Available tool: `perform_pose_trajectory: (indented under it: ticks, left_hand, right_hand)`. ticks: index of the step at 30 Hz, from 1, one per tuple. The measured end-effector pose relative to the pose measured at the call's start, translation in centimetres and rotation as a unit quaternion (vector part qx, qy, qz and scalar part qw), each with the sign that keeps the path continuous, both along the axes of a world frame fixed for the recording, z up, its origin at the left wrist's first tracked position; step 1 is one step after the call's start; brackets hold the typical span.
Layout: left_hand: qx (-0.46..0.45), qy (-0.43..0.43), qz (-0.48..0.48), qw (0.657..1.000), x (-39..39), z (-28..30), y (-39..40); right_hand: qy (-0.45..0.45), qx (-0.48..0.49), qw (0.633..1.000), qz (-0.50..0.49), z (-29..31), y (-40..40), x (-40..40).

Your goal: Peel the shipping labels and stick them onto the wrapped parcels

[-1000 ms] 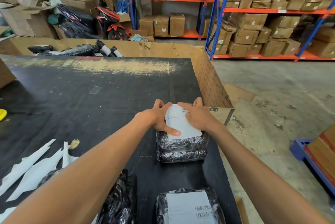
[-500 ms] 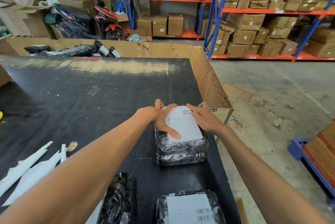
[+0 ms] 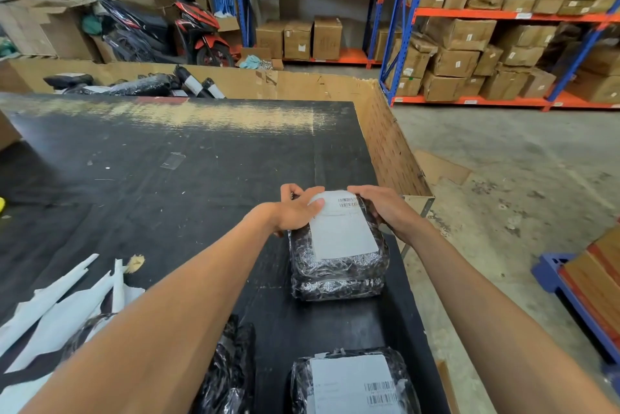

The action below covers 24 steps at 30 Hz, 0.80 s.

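Both hands' fingers curled on parcel point(image 3: 337, 256) far end | left hand point(image 3: 297, 210) thumb on label point(image 3: 340, 229) | right hand point(image 3: 384, 209)

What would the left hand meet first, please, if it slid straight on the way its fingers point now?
The left hand points up and right across the parcel top. It would probably meet the right hand first, gripping the far right corner beside the shipping label; depth is hard to judge.

White shipping label point(image 3: 342, 232) lies flat atop black wrapped parcel point(image 3: 337, 274).
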<state>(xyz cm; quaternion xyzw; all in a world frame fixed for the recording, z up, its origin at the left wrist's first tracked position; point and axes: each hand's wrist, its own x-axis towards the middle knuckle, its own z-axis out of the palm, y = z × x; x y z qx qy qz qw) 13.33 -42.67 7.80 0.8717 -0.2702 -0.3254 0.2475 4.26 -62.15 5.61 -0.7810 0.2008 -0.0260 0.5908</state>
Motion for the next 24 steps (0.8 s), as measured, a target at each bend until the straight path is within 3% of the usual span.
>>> perform_pose_trajectory:
  ticks: [4,10,14,17,24]
  left_hand:
    - [-0.075,0.005,0.027,0.997,-0.3,-0.6,-0.5]
    - [-0.089,0.025,0.021,0.995,0.0,-0.6,-0.3]
    - [-0.031,0.074,-0.019,0.997,0.9,-0.3,0.5]
    - [0.053,0.033,-0.077,0.995,1.4,-0.1,0.5]
    - [0.105,0.000,-0.106,0.989,1.3,0.4,0.3]
  right_hand:
    - [-0.050,-0.059,0.997,-0.030,-1.2,0.0,0.3]
    - [-0.018,0.134,0.991,-0.005,-1.0,-0.3,-0.2]
    - [0.002,0.097,0.993,0.073,-0.9,-0.9,-1.2]
    - [0.039,0.036,0.990,0.134,-1.7,-1.0,-1.7]
    - [0.005,0.196,0.962,0.189,-1.6,-1.6,-2.7]
